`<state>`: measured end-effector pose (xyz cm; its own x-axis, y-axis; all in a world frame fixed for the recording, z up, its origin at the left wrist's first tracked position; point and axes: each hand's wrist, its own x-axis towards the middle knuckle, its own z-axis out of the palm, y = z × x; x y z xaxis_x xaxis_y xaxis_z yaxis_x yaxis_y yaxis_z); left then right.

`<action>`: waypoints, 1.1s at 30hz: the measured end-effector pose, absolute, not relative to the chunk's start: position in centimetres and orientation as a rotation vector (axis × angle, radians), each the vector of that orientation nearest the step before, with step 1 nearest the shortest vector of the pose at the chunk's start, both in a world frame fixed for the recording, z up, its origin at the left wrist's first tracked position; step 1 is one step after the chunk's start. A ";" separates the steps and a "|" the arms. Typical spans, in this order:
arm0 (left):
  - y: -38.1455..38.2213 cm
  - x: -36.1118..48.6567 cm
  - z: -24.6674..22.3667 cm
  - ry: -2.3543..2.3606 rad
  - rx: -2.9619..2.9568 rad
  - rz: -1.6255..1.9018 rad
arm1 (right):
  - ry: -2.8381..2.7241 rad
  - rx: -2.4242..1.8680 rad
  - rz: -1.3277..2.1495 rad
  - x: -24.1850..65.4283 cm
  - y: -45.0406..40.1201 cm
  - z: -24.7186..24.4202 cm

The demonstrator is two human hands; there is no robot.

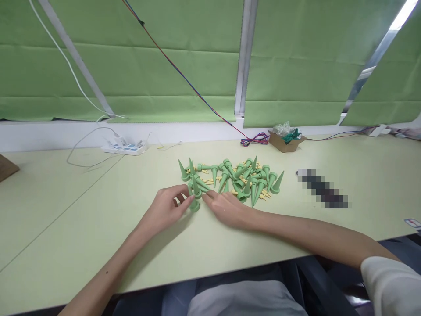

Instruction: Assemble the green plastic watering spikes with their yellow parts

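A loose pile of green plastic cone-shaped spikes (pixel 235 174), mixed with small yellow forked plastic pieces (pixel 265 195), lies on the pale table. At the pile's near left edge, my left hand (pixel 168 204) curves its thumb and fingers round a green cone spike (pixel 196 189) standing tip up. Another green base (pixel 194 206) shows just below it. My right hand (pixel 227 209) rests at the front of the pile, its fingers bent in close to the same spike. What those fingertips pinch, if anything, is hidden.
Behind the pile are a white power strip (pixel 126 148), a coiled red and blue cable (pixel 255 139) and a small cardboard box (pixel 285 144) with plastic and green material. A blurred dark object (pixel 322 188) lies to the right. A brown corner (pixel 7 168) shows at far left.
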<state>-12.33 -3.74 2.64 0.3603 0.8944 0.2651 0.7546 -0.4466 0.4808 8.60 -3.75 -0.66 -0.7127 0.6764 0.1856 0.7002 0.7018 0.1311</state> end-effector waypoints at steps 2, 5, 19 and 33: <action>-3.8 -12.0 2.9 1.408 2.397 0.781 | -2.827 -1.112 -0.289 9.1 -4.0 -0.6; -3.7 -10.9 3.8 1.287 2.490 0.962 | -2.884 -1.068 -0.315 9.8 -4.2 -0.7; -1.6 -3.8 2.7 0.899 2.542 1.367 | -2.908 -0.938 -0.414 12.8 -4.1 -2.2; -3.3 -9.9 3.6 1.366 2.368 0.951 | -2.845 -0.972 -0.395 13.3 -4.8 -1.9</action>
